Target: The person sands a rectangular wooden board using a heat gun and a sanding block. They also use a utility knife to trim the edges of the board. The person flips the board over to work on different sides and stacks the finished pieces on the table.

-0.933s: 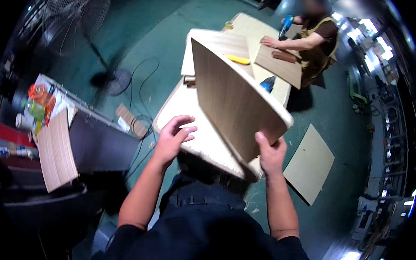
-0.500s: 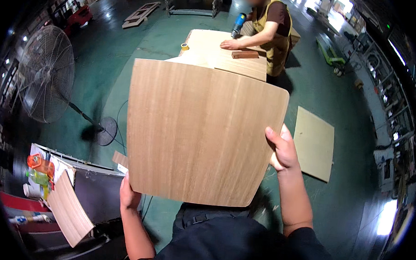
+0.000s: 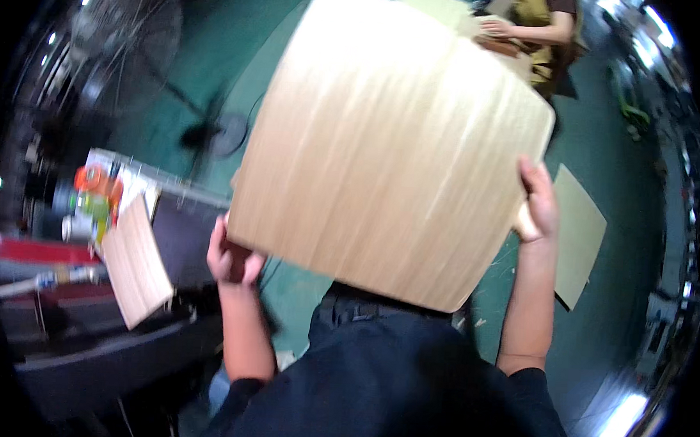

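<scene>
A large wood-grain panel (image 3: 384,157) with rounded corners is held up in front of me, tilted, its grain face toward me. My right hand (image 3: 540,202) grips its right edge, thumb on the face and the fingers behind. At the lower left corner my left hand (image 3: 235,254) supports the panel, its fingers partly hidden beneath and behind it. A smaller curved wood-grain panel (image 3: 139,264) leans at the left, beside the dark bench, apart from my hands.
At the left, a dark bench (image 3: 189,243) carries an orange item (image 3: 92,178) and a green bottle (image 3: 94,206). A standing fan (image 3: 127,41) is behind it. A pale board (image 3: 580,236) lies on the floor at right. Beyond the panel a co-worker's hand (image 3: 496,28) rests at a work surface.
The panel has risen and tilted, its left side turning lower relative to the right, and catches more light. My view has shifted, so the bench and floor board appear higher.
</scene>
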The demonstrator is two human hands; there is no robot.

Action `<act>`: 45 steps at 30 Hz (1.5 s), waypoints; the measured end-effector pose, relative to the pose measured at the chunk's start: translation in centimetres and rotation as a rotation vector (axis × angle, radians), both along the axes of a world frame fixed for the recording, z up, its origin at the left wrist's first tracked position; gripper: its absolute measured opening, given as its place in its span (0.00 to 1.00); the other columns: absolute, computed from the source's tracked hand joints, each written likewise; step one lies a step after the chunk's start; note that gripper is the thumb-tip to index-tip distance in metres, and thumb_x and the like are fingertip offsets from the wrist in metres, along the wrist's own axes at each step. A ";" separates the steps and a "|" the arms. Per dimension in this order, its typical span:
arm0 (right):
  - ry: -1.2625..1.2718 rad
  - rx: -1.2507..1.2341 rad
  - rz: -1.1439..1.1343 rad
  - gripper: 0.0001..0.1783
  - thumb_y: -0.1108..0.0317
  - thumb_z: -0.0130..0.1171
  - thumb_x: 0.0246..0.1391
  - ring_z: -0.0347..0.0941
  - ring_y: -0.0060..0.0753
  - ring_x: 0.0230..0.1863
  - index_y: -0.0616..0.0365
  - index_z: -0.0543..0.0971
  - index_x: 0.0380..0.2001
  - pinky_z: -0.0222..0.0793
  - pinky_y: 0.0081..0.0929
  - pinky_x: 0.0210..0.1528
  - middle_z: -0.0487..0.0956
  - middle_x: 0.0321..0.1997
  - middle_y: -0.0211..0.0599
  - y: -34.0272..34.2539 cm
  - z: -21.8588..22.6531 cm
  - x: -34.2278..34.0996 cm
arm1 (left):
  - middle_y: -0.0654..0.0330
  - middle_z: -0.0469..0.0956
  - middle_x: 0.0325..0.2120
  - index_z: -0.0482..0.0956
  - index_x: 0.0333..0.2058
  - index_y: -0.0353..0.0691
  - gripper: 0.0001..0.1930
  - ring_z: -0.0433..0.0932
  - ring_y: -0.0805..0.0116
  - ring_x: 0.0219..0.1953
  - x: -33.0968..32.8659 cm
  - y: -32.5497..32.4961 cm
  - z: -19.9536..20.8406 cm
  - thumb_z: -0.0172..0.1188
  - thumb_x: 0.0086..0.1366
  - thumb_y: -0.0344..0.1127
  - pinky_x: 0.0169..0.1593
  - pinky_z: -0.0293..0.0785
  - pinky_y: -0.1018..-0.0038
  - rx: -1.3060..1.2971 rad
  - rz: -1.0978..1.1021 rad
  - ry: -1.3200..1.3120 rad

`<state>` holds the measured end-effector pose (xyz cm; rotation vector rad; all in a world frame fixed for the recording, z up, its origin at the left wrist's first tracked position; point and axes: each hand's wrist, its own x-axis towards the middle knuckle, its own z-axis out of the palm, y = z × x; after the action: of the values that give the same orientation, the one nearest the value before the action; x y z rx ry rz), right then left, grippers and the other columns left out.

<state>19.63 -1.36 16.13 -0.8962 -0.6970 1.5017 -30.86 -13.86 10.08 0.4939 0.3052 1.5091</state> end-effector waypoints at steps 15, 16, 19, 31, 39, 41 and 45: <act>0.244 -0.295 0.095 0.28 0.61 0.53 0.76 0.77 0.50 0.65 0.63 0.67 0.71 0.75 0.50 0.68 0.77 0.68 0.48 1.6 -6.9 2.5 | 0.54 0.83 0.52 0.67 0.66 0.31 0.26 0.85 0.70 0.46 7.2 3.9 3.0 0.59 0.77 0.38 0.43 0.84 0.72 -0.138 0.267 0.386; 0.248 -0.303 0.090 0.28 0.61 0.53 0.76 0.77 0.50 0.65 0.63 0.67 0.71 0.75 0.50 0.68 0.77 0.68 0.49 1.4 -7.0 2.8 | 0.54 0.82 0.53 0.67 0.67 0.31 0.26 0.85 0.71 0.46 7.1 4.2 2.4 0.60 0.76 0.37 0.42 0.83 0.73 -0.126 0.250 0.375; 0.229 -0.257 0.024 0.27 0.65 0.56 0.74 0.78 0.48 0.64 0.62 0.67 0.70 0.76 0.50 0.67 0.78 0.66 0.47 1.9 -7.6 3.2 | 0.59 0.80 0.45 0.66 0.67 0.30 0.26 0.76 0.79 0.34 7.2 5.0 2.3 0.59 0.74 0.32 0.34 0.75 0.81 -0.149 0.227 0.358; 0.082 -0.084 -0.112 0.31 0.68 0.58 0.73 0.77 0.54 0.64 0.65 0.61 0.71 0.80 0.55 0.64 0.74 0.66 0.55 1.1 -3.9 -0.9 | 0.66 0.80 0.41 0.69 0.66 0.36 0.24 0.75 0.79 0.29 5.5 6.6 -3.6 0.59 0.73 0.29 0.44 0.80 0.75 -0.197 0.115 0.315; 0.003 -0.161 -0.159 0.34 0.69 0.58 0.72 0.75 0.55 0.66 0.63 0.57 0.74 0.80 0.54 0.63 0.72 0.66 0.60 1.5 -4.2 -2.6 | 0.62 0.82 0.45 0.67 0.68 0.36 0.26 0.76 0.78 0.29 5.6 6.4 -4.5 0.58 0.73 0.27 0.43 0.82 0.76 -0.259 0.162 0.331; 0.028 -0.164 -0.151 0.34 0.69 0.58 0.72 0.75 0.55 0.66 0.63 0.57 0.74 0.80 0.53 0.63 0.72 0.66 0.60 1.8 -4.7 -2.5 | 0.61 0.82 0.45 0.67 0.68 0.36 0.25 0.77 0.78 0.30 5.0 6.3 -5.1 0.58 0.74 0.27 0.46 0.83 0.75 -0.257 0.147 0.312; 0.036 -0.191 -0.139 0.37 0.67 0.59 0.71 0.79 0.55 0.63 0.63 0.54 0.76 0.87 0.49 0.57 0.72 0.65 0.64 2.3 -6.5 -2.2 | 0.61 0.82 0.45 0.68 0.67 0.36 0.24 0.78 0.76 0.31 4.8 6.0 -5.7 0.58 0.74 0.27 0.51 0.83 0.73 -0.323 0.179 0.313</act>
<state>17.40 0.94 9.58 -1.0383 -0.4599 1.4726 -26.02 -7.84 4.36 0.4515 0.8419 1.5153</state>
